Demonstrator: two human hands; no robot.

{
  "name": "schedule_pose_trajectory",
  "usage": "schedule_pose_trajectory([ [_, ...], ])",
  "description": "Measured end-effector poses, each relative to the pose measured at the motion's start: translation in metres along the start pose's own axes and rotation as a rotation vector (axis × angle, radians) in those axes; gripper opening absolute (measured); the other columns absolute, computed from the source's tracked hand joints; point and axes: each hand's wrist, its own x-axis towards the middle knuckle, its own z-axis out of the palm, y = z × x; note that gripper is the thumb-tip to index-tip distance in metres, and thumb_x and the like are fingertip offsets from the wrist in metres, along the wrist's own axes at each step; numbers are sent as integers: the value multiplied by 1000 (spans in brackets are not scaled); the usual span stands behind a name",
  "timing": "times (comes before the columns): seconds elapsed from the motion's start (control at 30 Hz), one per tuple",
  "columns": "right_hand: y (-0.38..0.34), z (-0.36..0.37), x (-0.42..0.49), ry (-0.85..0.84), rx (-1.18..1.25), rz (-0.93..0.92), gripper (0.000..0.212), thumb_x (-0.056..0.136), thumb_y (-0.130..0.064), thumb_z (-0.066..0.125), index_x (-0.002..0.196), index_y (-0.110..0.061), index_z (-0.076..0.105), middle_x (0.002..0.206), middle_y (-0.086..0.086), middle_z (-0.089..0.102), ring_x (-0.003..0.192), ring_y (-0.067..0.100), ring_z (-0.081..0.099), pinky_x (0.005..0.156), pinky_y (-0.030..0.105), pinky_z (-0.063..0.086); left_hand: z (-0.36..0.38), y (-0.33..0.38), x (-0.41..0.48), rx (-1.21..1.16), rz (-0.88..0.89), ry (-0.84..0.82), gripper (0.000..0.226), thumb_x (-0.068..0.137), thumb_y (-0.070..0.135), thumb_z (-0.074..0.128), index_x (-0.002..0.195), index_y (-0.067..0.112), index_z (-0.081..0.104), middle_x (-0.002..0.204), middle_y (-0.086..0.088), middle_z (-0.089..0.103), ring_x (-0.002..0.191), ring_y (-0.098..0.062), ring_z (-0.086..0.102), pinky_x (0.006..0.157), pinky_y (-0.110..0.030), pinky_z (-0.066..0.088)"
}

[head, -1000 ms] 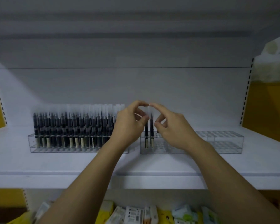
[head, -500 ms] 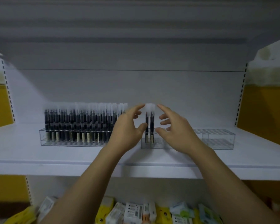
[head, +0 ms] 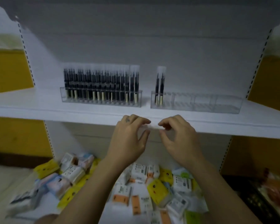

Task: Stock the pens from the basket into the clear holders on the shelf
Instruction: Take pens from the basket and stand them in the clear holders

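Evidently between loads: full holder [head: 102, 101] up-left of the fingers [head: 142, 122], left hand [head: 128, 139] and right hand [head: 180, 140] loosely curled and empty at the shelf [head: 39, 109] lip, two pens [head: 159, 84] in the sparse holder [head: 200, 105] up-right; next, more from the unseen basket.

A white shelf [head: 39, 107] runs across the whole view, backed by a plain white back panel [head: 152, 42] that turns dim and grey toward the top. A black-slotted left upright [head: 25, 50] and right upright [head: 260, 59] stand at its two sides. Beyond them, and under the shelf, the wall [head: 5, 70] is yellow. A brighter patch of light [head: 2, 25] shows at the upper left. The lower shelf [head: 5, 180] carries a loose, blurred heap of small packets [head: 157, 186].
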Motion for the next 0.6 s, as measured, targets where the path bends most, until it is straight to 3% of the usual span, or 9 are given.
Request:
schedule_pose_trajectory([
  [0.1,0,21,-34,-17,28,29,14,87,-15,66,100,-19,64,93,-9,55,86,5,53,74,20,43,15,-9,-43,2,-46,-58,24,87,32,55,107,23,64,98,4,61,95,-21,56,80,-36,47],
  [0.23,17,68,-84,-274,39,189,28,89,-25,63,117,-23,61,106,-11,53,100,7,53,82,19,40,43,-24,-96,-7,-154,-231,28,89,35,55,114,23,62,108,5,62,103,-19,56,86,-35,47],
  [0.33,34,102,-119,-452,43,303,37,90,-26,62,126,-27,56,123,-8,52,112,12,52,90,23,41,67,-38,-135,3,-275,-387,34,90,34,60,123,26,58,120,6,59,114,-17,51,90,-31,42],
  [0.4,43,120,-141,-557,40,369,41,91,-26,61,131,-28,52,131,-7,49,119,14,49,95,26,42,81,-48,-158,4,-351,-475,40,89,35,61,128,27,55,127,6,57,120,-18,48,95,-35,42],
  [0.6,68,171,-202,-803,40,506,45,93,-26,60,135,-24,49,134,2,47,120,24,49,94,36,44,114,-74,-226,-24,-573,-702,46,91,33,60,134,24,49,136,3,52,124,-19,47,99,-34,42],
])
